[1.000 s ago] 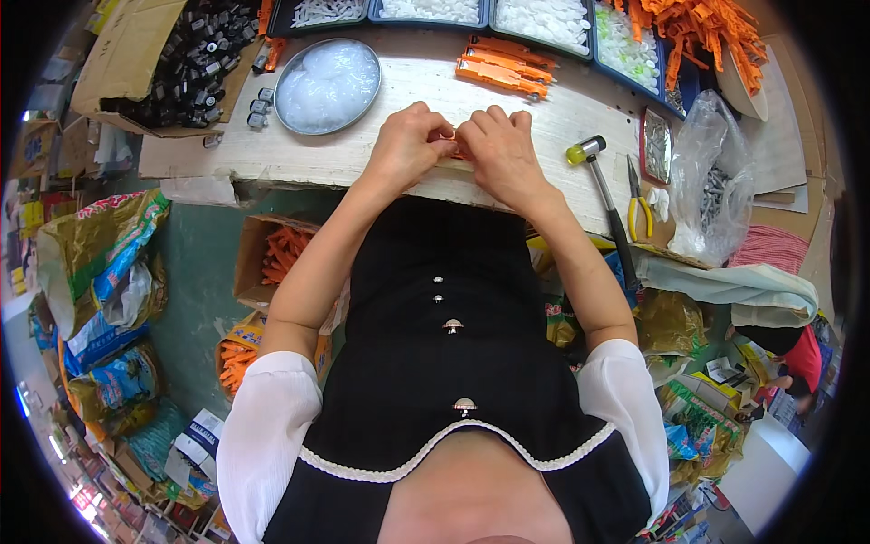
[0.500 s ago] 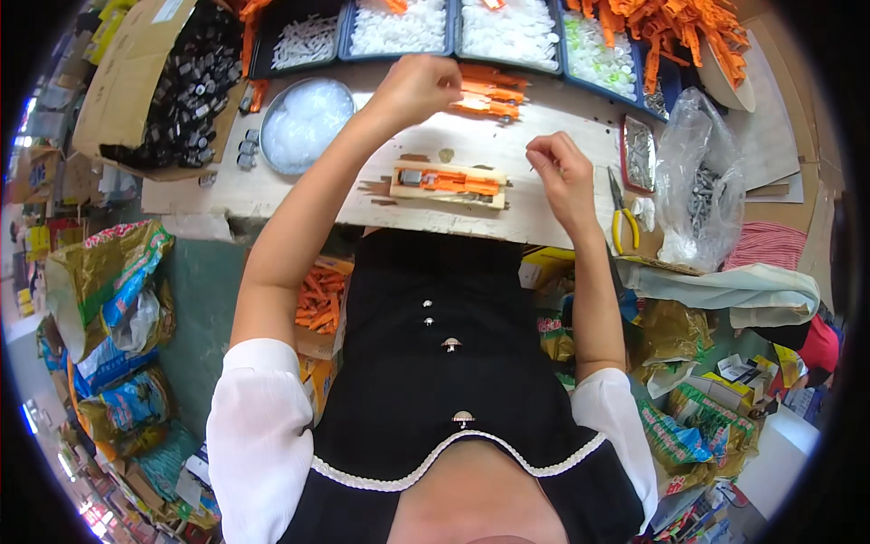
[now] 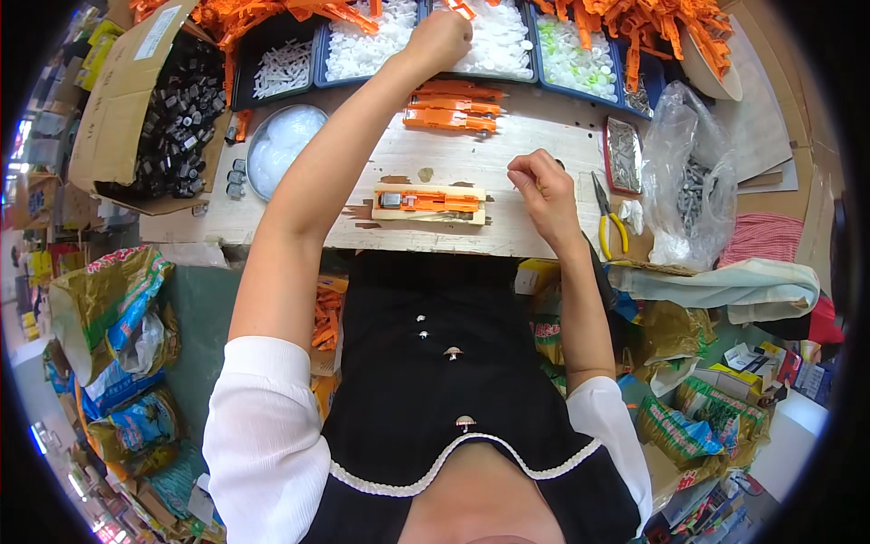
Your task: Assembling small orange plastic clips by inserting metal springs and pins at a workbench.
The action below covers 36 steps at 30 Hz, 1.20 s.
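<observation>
My left hand (image 3: 439,42) is stretched far forward over the tray of small white parts (image 3: 500,54) at the back. Its fingers curl away from view beside an orange piece (image 3: 460,8), and whether they grip it is hidden. My right hand (image 3: 546,189) hovers above the table's right half, thumb and forefinger pinched; anything between them is too small to make out. Between me and the trays, a pale holding block (image 3: 471,218) carries an orange plastic housing (image 3: 435,199) with a grey part at its left end. Several similar orange housings (image 3: 451,120) lie in a stack behind it.
A carton of black parts (image 3: 109,136) and a round bowl (image 3: 256,161) stand left. Right are yellow-handled pliers (image 3: 616,231), a red tray of small metal parts (image 3: 623,154) and a clear plastic bag (image 3: 693,172). More orange pieces (image 3: 671,27) are heaped at the back.
My left hand has moved forward from the stacked orange housings to the white-parts tray. My right hand stays pinched, in nearly the same place. The whole view has shifted slightly.
</observation>
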Tool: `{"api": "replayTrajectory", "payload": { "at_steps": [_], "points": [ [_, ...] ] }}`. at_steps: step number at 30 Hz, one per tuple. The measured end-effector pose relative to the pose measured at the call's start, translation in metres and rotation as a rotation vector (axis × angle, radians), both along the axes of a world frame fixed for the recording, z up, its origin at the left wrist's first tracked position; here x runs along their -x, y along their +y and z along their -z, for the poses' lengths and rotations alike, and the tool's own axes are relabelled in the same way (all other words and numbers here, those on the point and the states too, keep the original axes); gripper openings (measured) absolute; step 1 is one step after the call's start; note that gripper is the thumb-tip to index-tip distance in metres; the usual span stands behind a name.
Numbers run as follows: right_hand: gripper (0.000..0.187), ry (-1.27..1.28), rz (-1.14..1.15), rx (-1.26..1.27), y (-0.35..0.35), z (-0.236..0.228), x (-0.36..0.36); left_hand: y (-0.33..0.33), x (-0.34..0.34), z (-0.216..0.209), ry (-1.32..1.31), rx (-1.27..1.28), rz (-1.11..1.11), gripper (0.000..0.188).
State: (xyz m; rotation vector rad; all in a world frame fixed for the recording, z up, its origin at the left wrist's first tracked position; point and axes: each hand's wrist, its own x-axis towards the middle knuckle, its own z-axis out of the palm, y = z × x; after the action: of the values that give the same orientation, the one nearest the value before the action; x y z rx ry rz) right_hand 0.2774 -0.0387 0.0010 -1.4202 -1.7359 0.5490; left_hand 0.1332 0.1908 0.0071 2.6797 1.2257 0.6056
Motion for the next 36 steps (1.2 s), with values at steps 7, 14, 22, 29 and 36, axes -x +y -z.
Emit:
{"api": "replayTrajectory", "payload": {
  "at_steps": [7,14,22,29,36],
  "points": [
    [0.007,0.522,0.102,0.136,0.002,-0.010,0.009,-0.085,0.041,-0.036,-0.938,0.851,0.126,0.016],
    [0.007,0.650,-0.069,0.098,0.003,-0.033,0.058,-0.193,0.079,-0.008,-1.159,1.261,0.163,0.022],
    [0.006,0.598,-0.139,0.136,-0.004,-0.024,0.084,-0.215,0.100,0.001,-1.273,1.265,0.151,0.020],
    [0.005,0.380,-0.145,0.084,-0.005,-0.024,0.096,-0.223,0.104,0.012,-1.354,1.194,0.118,0.016],
    [0.011,-0.074,-0.068,-0.323,-0.010,-0.017,0.096,-0.226,0.104,0.023,-1.536,1.164,0.003,0.012]
  ]
}}
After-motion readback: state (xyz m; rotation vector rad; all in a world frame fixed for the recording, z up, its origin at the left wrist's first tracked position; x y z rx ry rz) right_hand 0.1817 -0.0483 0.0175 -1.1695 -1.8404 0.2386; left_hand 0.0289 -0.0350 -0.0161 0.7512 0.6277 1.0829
